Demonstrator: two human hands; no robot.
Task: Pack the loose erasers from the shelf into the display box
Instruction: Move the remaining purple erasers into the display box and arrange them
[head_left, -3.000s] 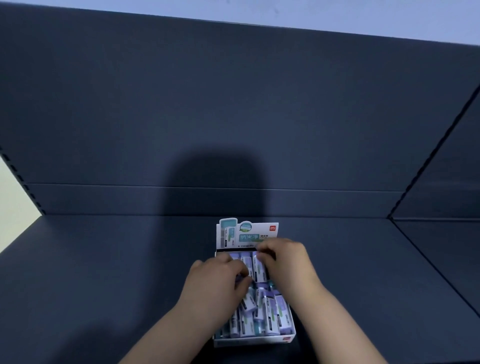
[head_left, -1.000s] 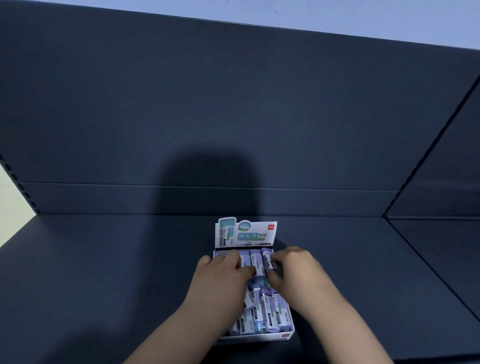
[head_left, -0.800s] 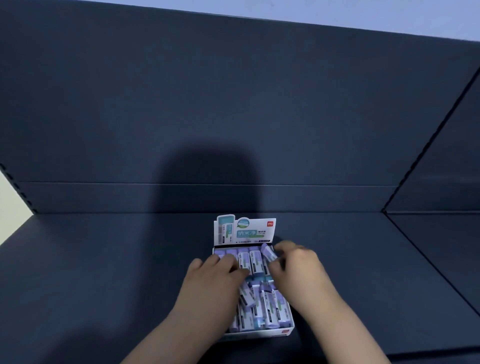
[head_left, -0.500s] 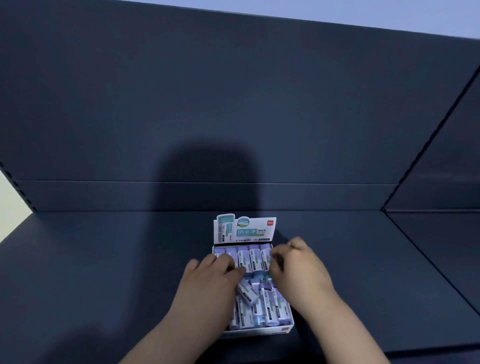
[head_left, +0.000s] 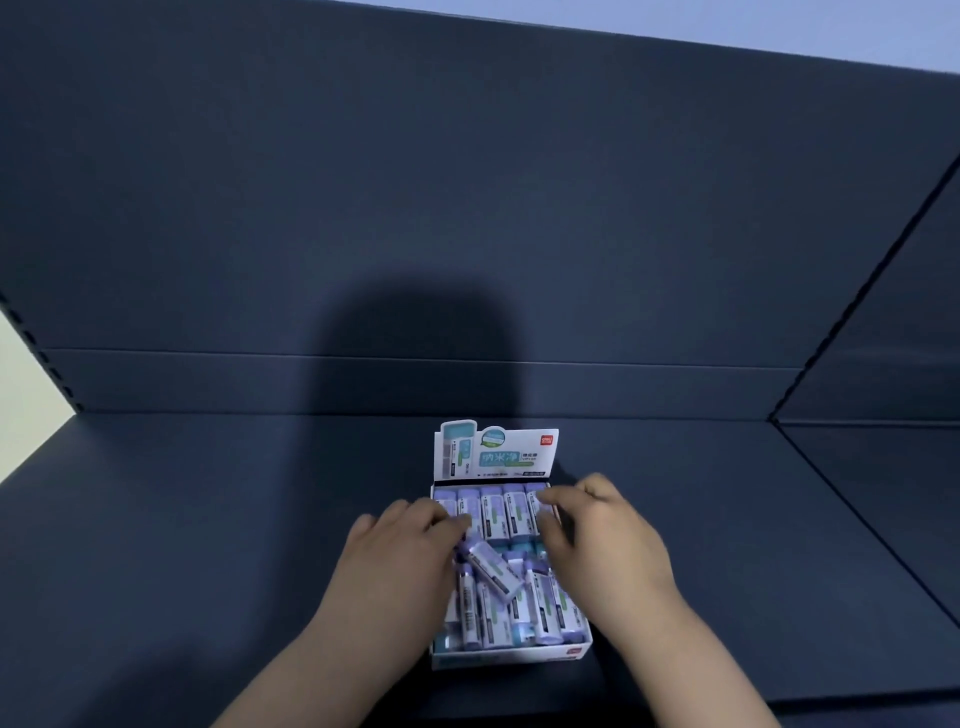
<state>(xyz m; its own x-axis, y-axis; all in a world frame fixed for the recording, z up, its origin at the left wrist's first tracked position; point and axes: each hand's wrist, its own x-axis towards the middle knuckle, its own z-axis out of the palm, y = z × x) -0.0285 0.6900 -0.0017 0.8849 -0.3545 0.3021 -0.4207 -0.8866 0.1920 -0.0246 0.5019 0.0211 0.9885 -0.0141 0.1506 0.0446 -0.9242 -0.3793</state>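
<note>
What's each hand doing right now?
Left hand: open, fingers resting on back-row erasers.
Right hand: fingertips on the end eraser; grip cannot be told.

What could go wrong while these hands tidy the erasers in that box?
The tilted eraser lies across the front rows, so it may jam or stick up above the display box. The right hand, working at the back row, could bump the upright header card.

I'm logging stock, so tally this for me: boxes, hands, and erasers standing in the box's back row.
display box: 1
hands: 2, left hand and right hand
back-row erasers: 5
Total: 8
</note>
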